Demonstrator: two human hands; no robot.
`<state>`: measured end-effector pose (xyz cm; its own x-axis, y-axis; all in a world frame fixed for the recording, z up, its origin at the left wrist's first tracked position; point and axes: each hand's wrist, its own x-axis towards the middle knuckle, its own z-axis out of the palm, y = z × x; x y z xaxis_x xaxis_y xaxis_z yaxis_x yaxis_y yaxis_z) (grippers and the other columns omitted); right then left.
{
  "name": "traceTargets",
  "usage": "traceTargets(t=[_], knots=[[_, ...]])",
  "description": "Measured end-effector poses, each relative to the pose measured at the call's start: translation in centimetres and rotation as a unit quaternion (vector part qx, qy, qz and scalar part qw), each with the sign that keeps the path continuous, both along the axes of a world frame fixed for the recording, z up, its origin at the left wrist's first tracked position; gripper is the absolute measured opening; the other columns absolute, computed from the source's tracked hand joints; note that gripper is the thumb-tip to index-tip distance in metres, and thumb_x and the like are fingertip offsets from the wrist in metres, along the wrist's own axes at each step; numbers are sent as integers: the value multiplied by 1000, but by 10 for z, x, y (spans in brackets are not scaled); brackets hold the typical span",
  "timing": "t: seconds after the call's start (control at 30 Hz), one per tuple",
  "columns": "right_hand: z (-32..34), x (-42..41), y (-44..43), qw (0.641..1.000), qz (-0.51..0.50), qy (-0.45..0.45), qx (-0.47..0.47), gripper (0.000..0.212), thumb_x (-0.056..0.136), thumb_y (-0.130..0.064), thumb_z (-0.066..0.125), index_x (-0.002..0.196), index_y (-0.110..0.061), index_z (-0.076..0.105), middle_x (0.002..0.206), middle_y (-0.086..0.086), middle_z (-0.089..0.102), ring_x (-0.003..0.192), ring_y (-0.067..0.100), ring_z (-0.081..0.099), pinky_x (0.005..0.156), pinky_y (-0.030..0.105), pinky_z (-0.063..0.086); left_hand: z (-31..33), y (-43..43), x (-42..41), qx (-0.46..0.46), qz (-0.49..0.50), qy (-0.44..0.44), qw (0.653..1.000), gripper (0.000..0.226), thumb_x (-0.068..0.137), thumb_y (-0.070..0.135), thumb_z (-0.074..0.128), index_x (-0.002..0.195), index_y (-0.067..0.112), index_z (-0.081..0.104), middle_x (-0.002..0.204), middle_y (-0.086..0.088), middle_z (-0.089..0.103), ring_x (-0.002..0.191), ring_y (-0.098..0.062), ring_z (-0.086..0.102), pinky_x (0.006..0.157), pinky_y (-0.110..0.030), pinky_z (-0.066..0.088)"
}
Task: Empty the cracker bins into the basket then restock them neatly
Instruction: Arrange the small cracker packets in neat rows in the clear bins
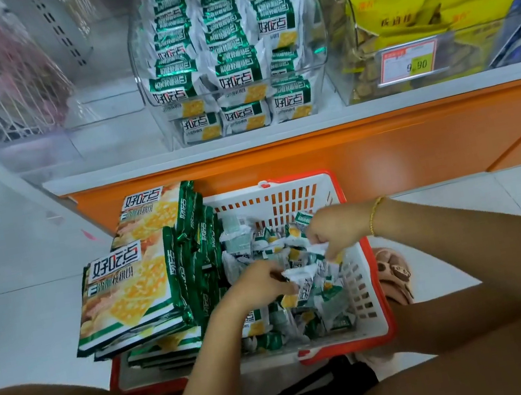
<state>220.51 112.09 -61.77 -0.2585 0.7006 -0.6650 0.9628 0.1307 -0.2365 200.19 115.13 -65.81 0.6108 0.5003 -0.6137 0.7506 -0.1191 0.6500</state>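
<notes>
- Our left hand [259, 286] pinches one small cracker packet [302, 282] in the basket [377, 326] on the floor [22, 274]; our right hand [332, 228] pinches another.
- We should gather them facing one way before lifting them to the partly filled clear bin [140, 79] on the shelf [276, 135].
</notes>
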Motion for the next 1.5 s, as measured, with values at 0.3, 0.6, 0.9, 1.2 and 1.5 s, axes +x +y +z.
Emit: traceTargets(t=[0.3,0.6,0.9,1.2,1.5], knots=[[83,68,28,914,-321,227,102,28,84,-29,72,83,-3,62,84,16,66,76,21,58,67,30,47,37,7,7,-158,388,-225,880,19,89,12,65,106,9,57,107,-13,66,93,-22,67,75,-24,57],[85,27,24,775,-408,480,-50,8,88,-15,65,95,-11,63,106,11,70,103,27,64,91,32,54,75,-7,33,-311,561,-417,643,16,99,11,46,111,6,54,100,-19,59,90,-26,61,66,-28,60],[98,9,32,748,-434,501,12,42,67,-27,76,98,-2,61,100,16,72,86,20,68,75,25,57,109,-7,35,-217,510,-453,698,56,81,44,54,127,13,48,114,-12,60,94,-20,68,79,-30,56],[166,32,29,919,-258,282,98,65,58,-57,71,118,-45,48,126,-20,51,115,-3,51,94,16,44,134,8,33,-138,383,-456,791,78,57,41,80,125,13,56,117,-8,68,98,-20,70,89,-36,55],[237,39,56,921,-241,238,192,88,65,-65,71,138,-20,50,140,-2,53,121,17,55,106,36,43,202,64,60,-5,266,-452,851,68,64,49,77,121,17,58,110,3,70,100,-19,68,93,-42,53]])
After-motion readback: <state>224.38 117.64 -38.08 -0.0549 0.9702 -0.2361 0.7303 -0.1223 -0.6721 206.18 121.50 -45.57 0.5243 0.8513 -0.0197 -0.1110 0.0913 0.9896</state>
